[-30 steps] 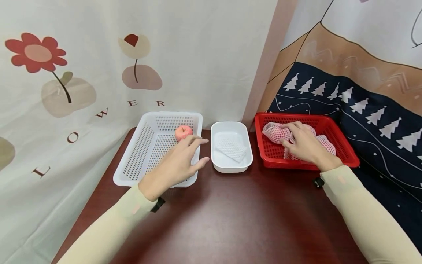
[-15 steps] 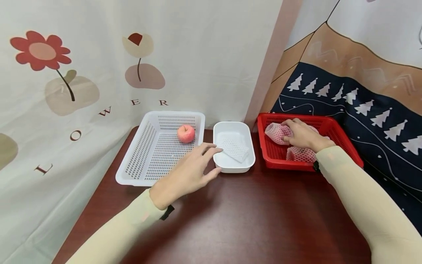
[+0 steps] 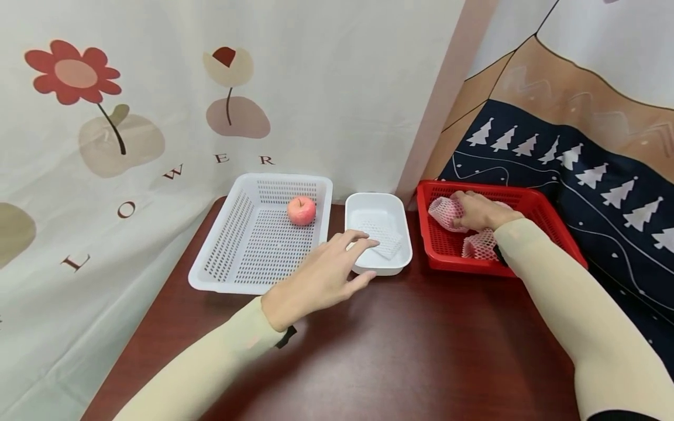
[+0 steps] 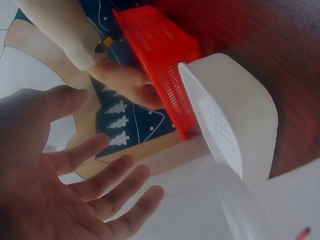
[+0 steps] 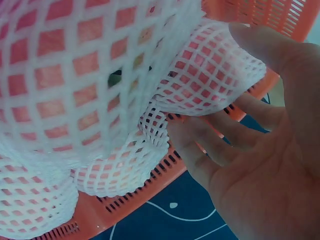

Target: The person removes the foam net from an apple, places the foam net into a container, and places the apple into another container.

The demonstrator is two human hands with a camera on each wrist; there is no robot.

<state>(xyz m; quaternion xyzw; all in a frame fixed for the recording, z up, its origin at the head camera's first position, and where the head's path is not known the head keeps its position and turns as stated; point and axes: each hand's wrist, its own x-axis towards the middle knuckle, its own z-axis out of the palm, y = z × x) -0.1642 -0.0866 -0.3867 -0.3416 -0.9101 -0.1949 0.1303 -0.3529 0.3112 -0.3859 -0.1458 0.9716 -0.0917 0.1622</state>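
Observation:
My right hand (image 3: 480, 211) reaches into the red basket (image 3: 468, 264) and grips an apple in a white foam net (image 3: 442, 213). In the right wrist view the thumb lies on one side of this netted apple (image 5: 210, 75) and the fingers curl at the other. Several more netted fruits (image 5: 75, 85) sit around it, partly hidden by the hand in the head view. My left hand (image 3: 329, 272) hovers over the near left edge of the small white tub (image 3: 380, 271), fingers spread and holding nothing. An empty foam net (image 3: 388, 241) lies flat in that tub.
Left of the tub stands a white perforated basket (image 3: 253, 234) with one bare apple (image 3: 302, 210) inside. All three containers stand in a row on the dark red wooden table (image 3: 411, 351). Behind them hangs a printed curtain (image 3: 326, 88).
My left hand has moved right, from above the white basket to the tub's near edge. My right hand has moved slightly and closed around a netted apple. The view has shifted a little.

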